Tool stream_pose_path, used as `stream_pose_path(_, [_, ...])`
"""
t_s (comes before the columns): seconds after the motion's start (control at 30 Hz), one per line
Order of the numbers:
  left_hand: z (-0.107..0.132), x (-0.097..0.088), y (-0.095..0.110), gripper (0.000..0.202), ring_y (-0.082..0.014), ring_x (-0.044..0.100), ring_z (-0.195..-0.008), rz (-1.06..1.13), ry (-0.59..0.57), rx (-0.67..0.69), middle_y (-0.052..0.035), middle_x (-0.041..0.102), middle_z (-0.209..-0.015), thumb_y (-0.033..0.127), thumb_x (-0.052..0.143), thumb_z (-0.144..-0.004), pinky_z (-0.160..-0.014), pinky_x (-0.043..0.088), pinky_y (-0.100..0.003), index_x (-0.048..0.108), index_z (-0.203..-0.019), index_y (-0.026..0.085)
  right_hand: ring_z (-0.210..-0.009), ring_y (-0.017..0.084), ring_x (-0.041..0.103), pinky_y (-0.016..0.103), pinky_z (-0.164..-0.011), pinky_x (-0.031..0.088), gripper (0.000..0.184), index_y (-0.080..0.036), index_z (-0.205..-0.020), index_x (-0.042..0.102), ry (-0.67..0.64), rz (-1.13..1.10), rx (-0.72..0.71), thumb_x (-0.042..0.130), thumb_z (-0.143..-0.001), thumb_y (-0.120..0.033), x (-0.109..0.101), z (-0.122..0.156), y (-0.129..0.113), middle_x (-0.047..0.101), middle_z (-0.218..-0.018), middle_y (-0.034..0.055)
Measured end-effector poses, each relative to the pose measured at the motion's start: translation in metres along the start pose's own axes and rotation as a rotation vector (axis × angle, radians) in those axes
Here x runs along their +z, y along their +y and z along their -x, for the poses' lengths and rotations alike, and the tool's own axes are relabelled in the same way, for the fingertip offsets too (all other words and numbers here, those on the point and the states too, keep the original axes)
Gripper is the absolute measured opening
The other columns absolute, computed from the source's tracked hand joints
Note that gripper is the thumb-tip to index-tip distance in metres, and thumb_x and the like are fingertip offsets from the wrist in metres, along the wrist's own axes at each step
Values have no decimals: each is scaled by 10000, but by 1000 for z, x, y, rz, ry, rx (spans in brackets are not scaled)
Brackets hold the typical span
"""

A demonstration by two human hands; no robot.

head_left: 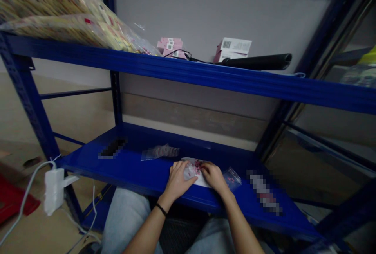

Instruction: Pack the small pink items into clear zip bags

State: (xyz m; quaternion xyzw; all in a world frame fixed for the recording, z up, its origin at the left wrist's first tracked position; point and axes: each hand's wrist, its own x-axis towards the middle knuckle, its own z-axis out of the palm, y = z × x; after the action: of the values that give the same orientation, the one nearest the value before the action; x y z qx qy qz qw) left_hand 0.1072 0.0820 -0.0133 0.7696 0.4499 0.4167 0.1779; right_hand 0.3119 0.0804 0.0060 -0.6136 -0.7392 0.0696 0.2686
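Note:
On the blue shelf, my left hand (178, 179) grips the edge of a clear plastic bag (189, 171), with the thumb on its near side and the fingers on its far side. Small dark pink pieces (197, 165) lie in a cluster at the bag, over a white sheet (203, 181). My right hand (215, 176) has its fingertips pinched together at the cluster's right side; whatever is between them is too small to make out. Just right of that hand is a small zip bag (232, 179) with a few pink pieces inside.
Behind my left hand lies a clear bag of round, flat pieces (166, 151). Blurred-out items lie at the shelf's left (113, 148) and right (264, 193). An upper blue beam (188, 70) crosses above, with filled bags (58, 15), boxes (235, 45) and a black rod-like tool (258, 62).

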Motion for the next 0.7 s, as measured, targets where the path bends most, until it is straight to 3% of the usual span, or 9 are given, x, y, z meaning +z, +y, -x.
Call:
stream_pose_path(0.47, [0,-5,1,515,-283,521,-1096,54,-15,6,-53,630,-1115,408,776,-739,-938,393,-400,587,-1191,250,-979,209,652,265,-864,444,272,-178,-976,720,52,180,128,470,-875,-136,18,-4,-7,707,-1053,107])
stream_pose_path(0.7, [0,-4,1,547,-275,550,-1059,49,-26,-17,-47,643,-1102,414,775,-733,-915,392,-388,577,-1214,247,-954,226,660,272,-841,454,265,-168,-915,730,66,156,122,467,-888,-144,16,-7,-13,720,-987,125])
